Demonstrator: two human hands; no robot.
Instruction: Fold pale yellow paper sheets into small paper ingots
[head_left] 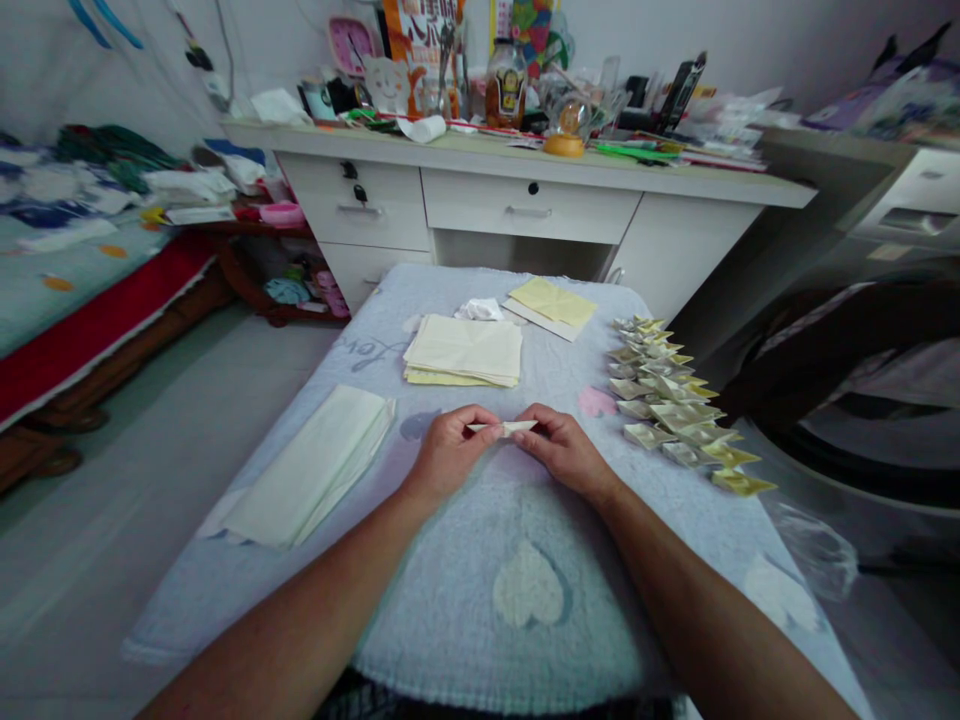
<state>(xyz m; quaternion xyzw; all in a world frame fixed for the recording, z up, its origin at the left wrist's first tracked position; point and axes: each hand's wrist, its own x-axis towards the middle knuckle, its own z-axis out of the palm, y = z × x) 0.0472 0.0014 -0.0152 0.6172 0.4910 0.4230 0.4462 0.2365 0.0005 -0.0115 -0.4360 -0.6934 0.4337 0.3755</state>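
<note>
The person sat with both forearms stretched over a cloth-covered surface (pixel 442 615), and between the hands, just above its middle, was a small piece of folded paper (pixel 517 427). The left hand (pixel 454 448) had its grip closed on one end, thumb and fingers pinched together; the right hand (pixel 561 443) had its grip pinched likewise on the other end, so the paper lay roughly level across the gap. Beyond the hands I could see a stack of pale sheets (pixel 465 345), a crumpled white wad (pixel 481 310) just behind it, and to the right of that a yellow sheet (pixel 555 300) partly overlapping a white sheet (pixel 556 328). Near the left edge lay a long pile of pale paper (pixel 311 465), set at a slant. Along the right edge small folded paper boats (pixel 679 412), pale and yellow, stood close together in rows. A clear plastic bag (pixel 817 550) hung beside that edge, and white drawers (pixel 529 208) stood past the far end.
</note>
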